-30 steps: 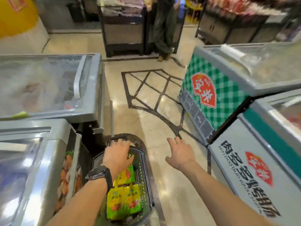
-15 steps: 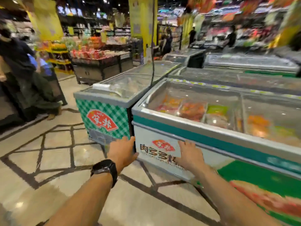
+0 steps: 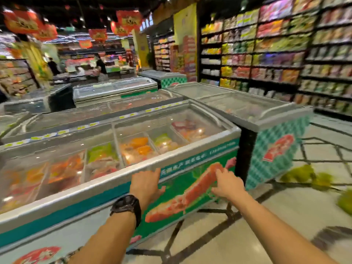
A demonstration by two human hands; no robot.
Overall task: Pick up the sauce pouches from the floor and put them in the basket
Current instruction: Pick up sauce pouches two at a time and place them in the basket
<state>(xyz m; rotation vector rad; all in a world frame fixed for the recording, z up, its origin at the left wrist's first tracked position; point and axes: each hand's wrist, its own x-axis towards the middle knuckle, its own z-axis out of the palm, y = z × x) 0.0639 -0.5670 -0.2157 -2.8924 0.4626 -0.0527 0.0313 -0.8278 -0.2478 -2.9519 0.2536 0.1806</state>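
A long freezer [image 3: 95,184] with sliding glass lids fills the left and middle of the view, with orange, green and red packs blurred under the glass. Both bare forearms reach forward in front of its green front panel.

The left hand [image 3: 145,184], with a black watch [image 3: 126,205] on its wrist, is wide open, fingers straight and a little spread, and holds nothing. The right hand [image 3: 228,184] is just beside it at the same height, also open with loose fingers and empty. Whether either hand touches the panel cannot be told.

To the right stands a green-checked freezer [image 3: 274,155]. Past it, on the pale floor [image 3: 285,216] at the right edge, lie blurred yellow-green pouches [image 3: 299,174], well apart from both hands. Tall shelves [image 3: 266,54] of packets line the far right.

A second ago the left hand was over a basket with pouches in it. Half a second ago both hands were before the white left end of this freezer. The view has since swung right, the basket has left it, and the pouches on the floor have come in. The hands are as open and empty as before.
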